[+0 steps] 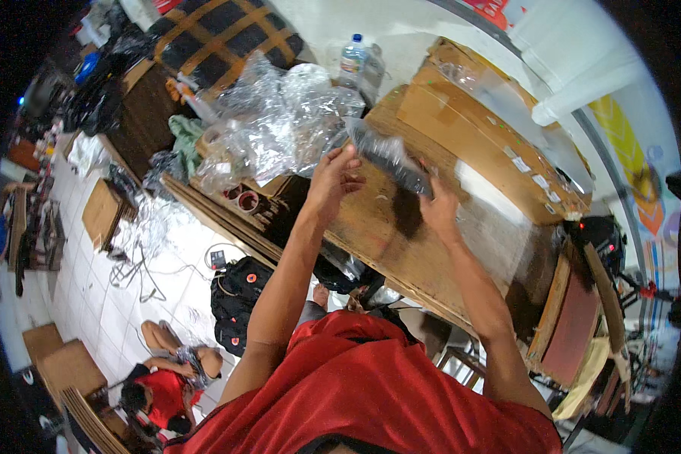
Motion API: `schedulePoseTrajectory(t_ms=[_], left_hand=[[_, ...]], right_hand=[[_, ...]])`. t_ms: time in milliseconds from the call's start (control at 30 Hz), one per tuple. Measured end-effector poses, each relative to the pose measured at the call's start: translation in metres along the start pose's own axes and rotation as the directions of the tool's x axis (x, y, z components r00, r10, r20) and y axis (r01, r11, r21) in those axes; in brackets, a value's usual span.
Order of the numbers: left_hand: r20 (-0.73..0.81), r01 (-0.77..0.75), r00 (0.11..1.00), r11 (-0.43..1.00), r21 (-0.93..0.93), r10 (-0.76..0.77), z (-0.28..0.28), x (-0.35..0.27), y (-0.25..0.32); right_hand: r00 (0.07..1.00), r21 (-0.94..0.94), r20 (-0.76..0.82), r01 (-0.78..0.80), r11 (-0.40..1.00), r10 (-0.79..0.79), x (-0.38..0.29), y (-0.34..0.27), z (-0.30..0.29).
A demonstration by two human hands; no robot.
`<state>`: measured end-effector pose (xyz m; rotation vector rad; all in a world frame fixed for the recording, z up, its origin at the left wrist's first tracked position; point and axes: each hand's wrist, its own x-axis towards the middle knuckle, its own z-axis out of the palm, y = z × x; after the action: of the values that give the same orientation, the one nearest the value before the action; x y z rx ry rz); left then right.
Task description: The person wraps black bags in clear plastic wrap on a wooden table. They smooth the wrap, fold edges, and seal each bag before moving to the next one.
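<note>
A dark item in a clear plastic bag (394, 162) is held up over the wooden tabletop (374, 227). My right hand (441, 204) grips its lower right end. My left hand (337, 173) is at the upper left end, its thumb and forefinger pinched at the bag's edge and the other fingers loosely curled. What exactly the dark item is cannot be told. Behind my left hand lies a heap of crumpled clear plastic wrap (278, 119), with tape rolls (248, 201) near its lower edge.
A long cardboard box (459, 125) stands at the table's back right. A water bottle (352, 59) stands behind the plastic. A black backpack (241, 301) and cables (142, 278) lie on the tiled floor at left. Another person (167, 391) sits on the floor at lower left.
</note>
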<state>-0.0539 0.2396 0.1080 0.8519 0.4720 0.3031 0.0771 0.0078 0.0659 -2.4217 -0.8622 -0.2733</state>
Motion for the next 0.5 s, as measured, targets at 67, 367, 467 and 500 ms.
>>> schedulePoseTrajectory(t_ms=[67, 367, 467, 500], left_hand=[[-0.097, 0.015, 0.995, 0.998, 0.053, -0.010, -0.022, -0.017, 0.014], [-0.601, 0.084, 0.794, 0.995, -0.046, -0.095, -0.199, -0.206, -0.130], [-0.835, 0.124, 0.501, 0.974, -0.189, -0.226, -0.211, -0.305, -0.244], [-0.847, 0.140, 0.453, 0.960, -0.241, -0.278, -0.211, -0.339, -0.282]], right_hand=[[0.969, 0.006, 0.149, -0.199, 0.980, 0.196, 0.024, -0.022, -0.029], [0.778, 0.754, 0.617, -0.541, 0.373, -0.118, 0.021, -0.098, -0.044], [0.735, 0.758, 0.641, -0.563, 0.329, -0.220, -0.024, -0.121, 0.009], [0.727, 0.721, 0.666, -0.571, 0.392, -0.167, -0.043, -0.131, 0.027]])
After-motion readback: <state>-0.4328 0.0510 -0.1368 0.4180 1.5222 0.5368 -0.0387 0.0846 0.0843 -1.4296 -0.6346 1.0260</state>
